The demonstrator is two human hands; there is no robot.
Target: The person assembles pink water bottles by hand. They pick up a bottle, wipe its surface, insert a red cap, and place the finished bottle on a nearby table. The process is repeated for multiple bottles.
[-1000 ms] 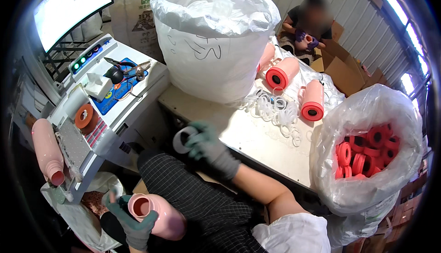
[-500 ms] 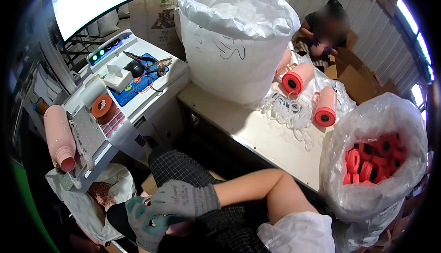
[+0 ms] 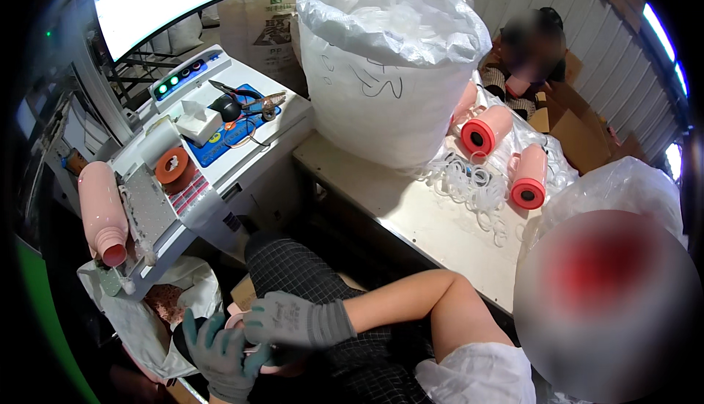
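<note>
Both your gloved hands are down in your lap right now, working on one pale pink soft tube [image 3: 253, 331] that's mostly buried between them. Your left hand [image 3: 220, 353] in its teal-palmed grey work glove cups the tube from underneath, grip curled around it. Your right hand [image 3: 293, 322] in the grey knit glove lies flat over the top, fingers pressed together on the tube's end, so from this angle you can't see much of the tube at all.

Tips, going by how it looks: keep the lower hand as the steady cradle and let the upper one do the fiddly bit, since the tube looks squishy and would probably buckle if you squeeze both ends. I'd also tilt it up a little so you can actually see the rim.

Stuff is close by if you need it: the white steel counter [image 3: 411, 213] to your right has a heap of clear plastic rings [image 3: 469, 184] and two more pink tubes with red end caps [image 3: 528, 177], and another pink tube [image 3: 101, 213] hangs off the white machine [image 3: 220, 162] on your left.
</note>
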